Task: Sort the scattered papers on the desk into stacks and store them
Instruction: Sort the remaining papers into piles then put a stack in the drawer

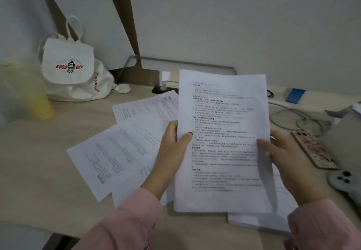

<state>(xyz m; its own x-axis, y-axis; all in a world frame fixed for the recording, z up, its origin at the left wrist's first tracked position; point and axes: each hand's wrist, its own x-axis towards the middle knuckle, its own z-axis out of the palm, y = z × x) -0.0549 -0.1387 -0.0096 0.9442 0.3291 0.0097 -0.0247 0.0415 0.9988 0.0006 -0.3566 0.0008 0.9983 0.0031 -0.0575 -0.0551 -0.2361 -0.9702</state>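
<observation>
A printed sheaf of papers (222,113) is held upright above the desk. My left hand (173,146) grips its left edge, thumb on the front. My right hand (283,156) grips the right edge the same way. Several more printed sheets (121,148) lie fanned out on the beige desk (39,161) to the left, under my left wrist. Another small pile of white sheets (254,222) lies flat beneath the held papers at the lower right, partly hidden.
A white canvas backpack (72,68) stands at the back left beside a yellowish cup (39,101). On the right lie a phone in a pink case (314,150), a grey controller (345,181), cables (297,119) and a power strip (293,97).
</observation>
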